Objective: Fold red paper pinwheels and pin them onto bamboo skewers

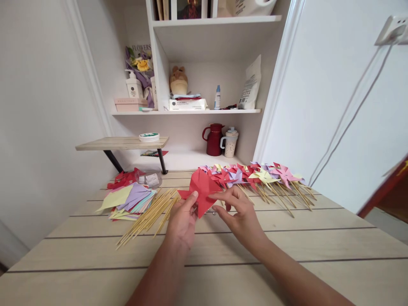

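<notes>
A red paper pinwheel [202,191] is held up above the table, its blades partly folded in toward the middle. My left hand [183,221] pinches it from the lower left, thumb on the front face and the other fingers behind. On the pinwheel's right side, my right hand [239,212] reaches in with the index fingertip at the paper. Its thumb is apart from that finger, and I see nothing between them. Small shiny bits [213,212] lie on the table behind the hands, too small to name.
Thin wooden sticks [146,216] lie left of my hands, beside stacked coloured paper sheets [134,202] and red paper pieces [126,179]. Finished pinwheels on sticks [264,176] are heaped at the back right. A small raised shelf [121,143] stands at the back left.
</notes>
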`<state>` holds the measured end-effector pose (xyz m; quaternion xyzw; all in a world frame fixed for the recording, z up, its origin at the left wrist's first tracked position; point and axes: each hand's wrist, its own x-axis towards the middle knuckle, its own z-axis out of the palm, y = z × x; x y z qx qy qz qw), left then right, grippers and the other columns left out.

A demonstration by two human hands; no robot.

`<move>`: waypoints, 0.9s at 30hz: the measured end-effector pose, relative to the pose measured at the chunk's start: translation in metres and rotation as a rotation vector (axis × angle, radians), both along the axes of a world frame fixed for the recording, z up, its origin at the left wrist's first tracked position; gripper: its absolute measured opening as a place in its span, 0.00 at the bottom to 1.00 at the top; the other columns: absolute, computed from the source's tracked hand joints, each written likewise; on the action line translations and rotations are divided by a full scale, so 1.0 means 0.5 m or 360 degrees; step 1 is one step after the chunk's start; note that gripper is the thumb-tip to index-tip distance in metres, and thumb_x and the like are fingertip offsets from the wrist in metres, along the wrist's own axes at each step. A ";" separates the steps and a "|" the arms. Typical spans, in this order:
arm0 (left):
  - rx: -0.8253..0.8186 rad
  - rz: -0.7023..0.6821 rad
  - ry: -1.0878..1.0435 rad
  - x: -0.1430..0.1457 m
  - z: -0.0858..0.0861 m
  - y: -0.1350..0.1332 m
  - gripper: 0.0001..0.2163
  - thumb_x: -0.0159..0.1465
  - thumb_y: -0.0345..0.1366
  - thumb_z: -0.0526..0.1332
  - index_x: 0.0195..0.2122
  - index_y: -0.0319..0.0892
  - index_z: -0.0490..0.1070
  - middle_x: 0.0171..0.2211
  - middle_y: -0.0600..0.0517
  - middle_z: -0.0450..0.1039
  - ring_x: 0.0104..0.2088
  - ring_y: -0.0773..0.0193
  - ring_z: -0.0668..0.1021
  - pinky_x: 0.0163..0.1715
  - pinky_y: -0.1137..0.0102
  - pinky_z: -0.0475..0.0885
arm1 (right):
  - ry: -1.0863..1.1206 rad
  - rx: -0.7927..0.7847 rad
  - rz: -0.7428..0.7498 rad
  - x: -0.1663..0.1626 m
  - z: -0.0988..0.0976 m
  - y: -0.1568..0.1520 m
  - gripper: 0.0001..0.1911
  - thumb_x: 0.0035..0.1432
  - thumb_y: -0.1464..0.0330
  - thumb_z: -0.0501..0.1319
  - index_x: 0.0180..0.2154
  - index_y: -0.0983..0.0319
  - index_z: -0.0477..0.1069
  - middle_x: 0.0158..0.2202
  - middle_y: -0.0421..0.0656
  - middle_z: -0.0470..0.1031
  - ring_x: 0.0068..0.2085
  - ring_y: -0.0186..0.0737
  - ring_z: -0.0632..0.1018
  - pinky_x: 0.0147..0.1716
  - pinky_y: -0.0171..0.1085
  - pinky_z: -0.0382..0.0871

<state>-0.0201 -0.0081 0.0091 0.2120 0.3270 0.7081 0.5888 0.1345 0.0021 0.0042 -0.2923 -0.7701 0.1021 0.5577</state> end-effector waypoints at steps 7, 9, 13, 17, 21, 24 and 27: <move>0.0017 -0.0028 0.0068 0.001 0.006 -0.008 0.09 0.52 0.32 0.75 0.32 0.36 0.79 0.32 0.47 0.83 0.30 0.66 0.80 0.32 0.74 0.77 | 0.0131 -0.0082 0.0011 0.009 0.002 0.011 0.17 0.63 0.75 0.60 0.48 0.50 0.77 0.34 0.40 0.66 0.35 0.40 0.70 0.35 0.40 0.69; 0.0035 -0.0025 0.0115 0.003 0.011 -0.013 0.09 0.51 0.33 0.75 0.31 0.36 0.79 0.32 0.47 0.83 0.30 0.66 0.81 0.34 0.73 0.77 | 0.0170 -0.0074 -0.0021 0.017 0.004 0.018 0.16 0.63 0.75 0.60 0.47 0.50 0.78 0.34 0.41 0.66 0.36 0.41 0.71 0.36 0.41 0.69; 0.0062 -0.0020 0.0213 0.006 0.016 -0.018 0.12 0.51 0.35 0.74 0.34 0.35 0.80 0.34 0.45 0.83 0.33 0.63 0.81 0.36 0.70 0.77 | 0.0180 -0.0101 -0.0041 0.030 0.010 0.026 0.14 0.61 0.73 0.63 0.45 0.50 0.79 0.35 0.40 0.65 0.36 0.40 0.70 0.38 0.42 0.70; 0.0015 0.0041 0.0352 0.005 0.012 -0.018 0.12 0.50 0.37 0.74 0.33 0.35 0.80 0.30 0.46 0.82 0.30 0.63 0.80 0.35 0.70 0.76 | 0.0122 -0.0044 -0.0014 0.030 0.014 0.023 0.12 0.60 0.70 0.67 0.44 0.49 0.81 0.35 0.41 0.64 0.38 0.42 0.70 0.39 0.43 0.71; 0.0006 0.0066 0.0470 0.007 0.010 -0.018 0.15 0.49 0.39 0.75 0.34 0.35 0.80 0.31 0.46 0.82 0.30 0.64 0.80 0.35 0.71 0.75 | 0.0100 -0.0027 0.0007 0.027 0.014 0.017 0.10 0.59 0.68 0.68 0.42 0.48 0.81 0.46 0.45 0.67 0.49 0.47 0.72 0.47 0.48 0.72; 0.0040 0.0026 0.0482 0.011 0.013 -0.020 0.17 0.48 0.41 0.75 0.35 0.35 0.81 0.30 0.45 0.82 0.30 0.63 0.80 0.36 0.69 0.75 | 0.0074 -0.0096 0.0071 0.026 0.014 0.017 0.10 0.59 0.67 0.68 0.42 0.48 0.81 0.56 0.45 0.65 0.58 0.50 0.69 0.56 0.51 0.69; 0.0044 0.0016 0.0490 0.013 0.014 -0.021 0.16 0.48 0.41 0.76 0.34 0.35 0.81 0.29 0.46 0.82 0.30 0.63 0.80 0.36 0.69 0.74 | 0.0058 -0.0151 0.0118 0.026 0.015 0.018 0.09 0.60 0.67 0.67 0.41 0.48 0.81 0.60 0.44 0.63 0.59 0.51 0.69 0.58 0.53 0.67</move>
